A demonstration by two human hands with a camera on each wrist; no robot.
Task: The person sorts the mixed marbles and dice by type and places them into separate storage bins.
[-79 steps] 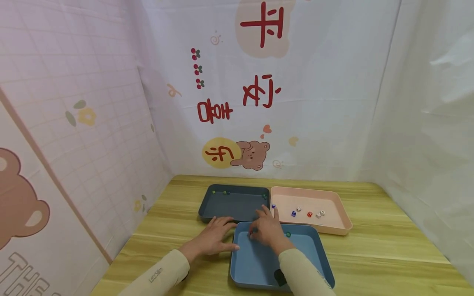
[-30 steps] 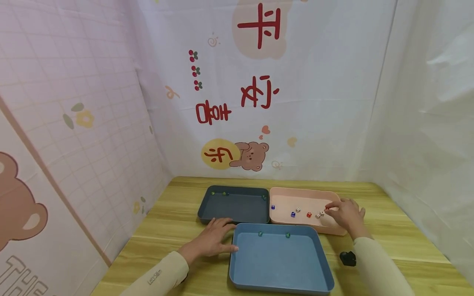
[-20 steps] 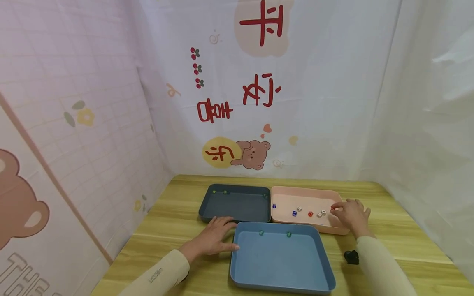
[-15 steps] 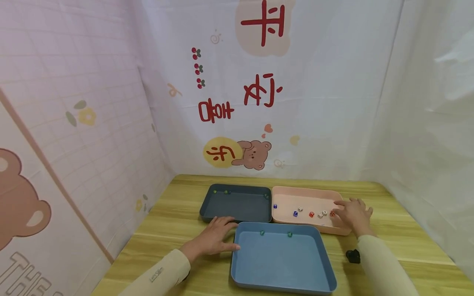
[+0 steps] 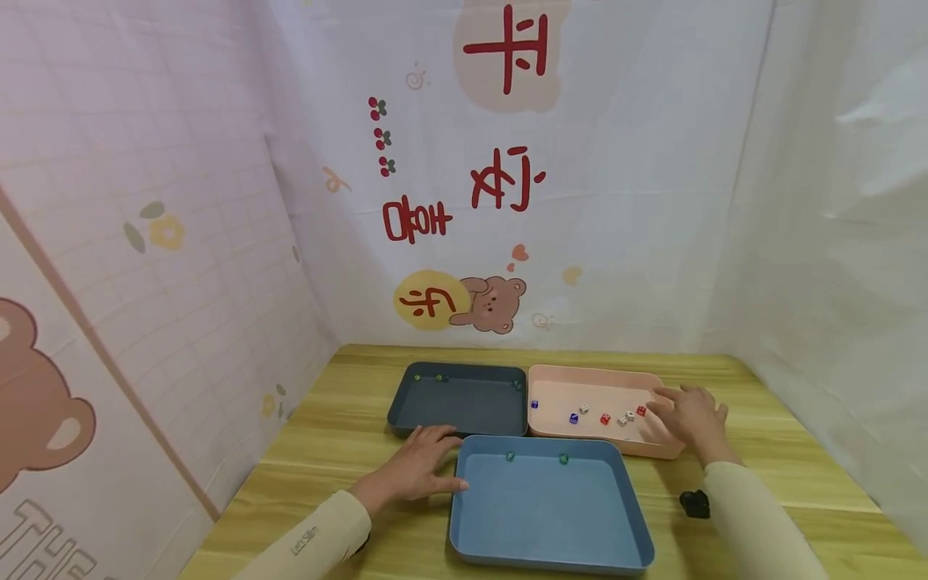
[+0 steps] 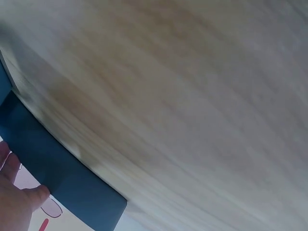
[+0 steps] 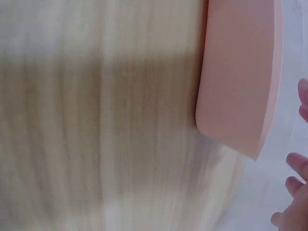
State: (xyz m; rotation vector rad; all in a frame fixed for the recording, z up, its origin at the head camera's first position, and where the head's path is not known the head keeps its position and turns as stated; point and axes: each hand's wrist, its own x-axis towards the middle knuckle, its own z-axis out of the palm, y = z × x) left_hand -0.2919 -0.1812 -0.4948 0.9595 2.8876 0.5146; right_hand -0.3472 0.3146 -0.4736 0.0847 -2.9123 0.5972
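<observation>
My right hand (image 5: 690, 416) hovers over the right end of the pink tray (image 5: 590, 375), fingers spread and holding nothing. Just left of its fingertips lies a red die (image 5: 641, 411). Further left in that tray are another red die (image 5: 605, 419), several white dice (image 5: 584, 409) and two blue dice (image 5: 573, 419). My left hand (image 5: 419, 467) rests at the left rim of the blue tray (image 5: 551, 515), its thumb at the edge. Two green dice (image 5: 564, 459) sit along that tray's far side. In the right wrist view, the hand (image 7: 294, 202) is partly cut off beside the pink tray.
A dark grey-blue tray (image 5: 464, 403) stands behind the left hand, with several small green and yellowish pieces (image 5: 438, 378) near its rim. All three trays sit close together on a wood-grain table (image 5: 783, 483). A printed curtain (image 5: 638, 201) hangs behind.
My right hand went from the blue tray to the pink tray, carrying a red die, and let it go there. The fingers have since spread and lifted off it. The left hand stayed put.
</observation>
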